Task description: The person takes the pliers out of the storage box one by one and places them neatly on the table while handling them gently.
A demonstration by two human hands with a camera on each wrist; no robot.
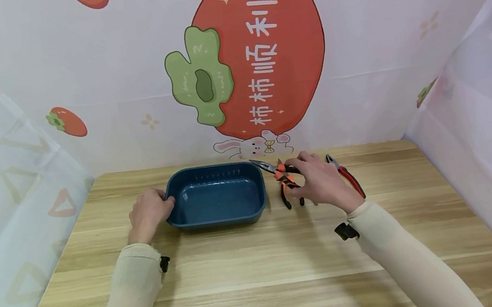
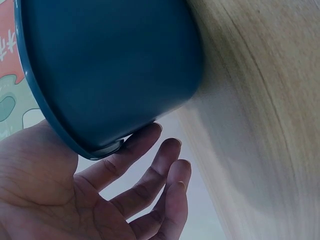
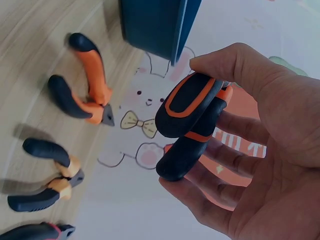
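A dark blue plastic basin [image 1: 219, 223] stands on the wooden table. My left hand [image 1: 148, 212] pinches its left rim, thumb over the edge and index finger against the outside wall [image 2: 115, 75]; the other fingers are loosely bent below. My right hand [image 1: 320, 180] holds long-nose pliers [image 1: 270, 167] with orange and black handles [image 3: 192, 122] above the table. Their jaws point left, over the basin's back right corner. Beneath that hand lie other orange-and-black pliers [image 3: 90, 80], with a second pair [image 3: 60, 185] beside them, partly hidden in the head view.
Pliers with red and black handles [image 1: 350, 180] lie on the table right of my right hand. The wooden table [image 1: 252, 280] ends at a printed cloth backdrop [image 1: 143, 145] behind the basin. More cloth hangs at both sides.
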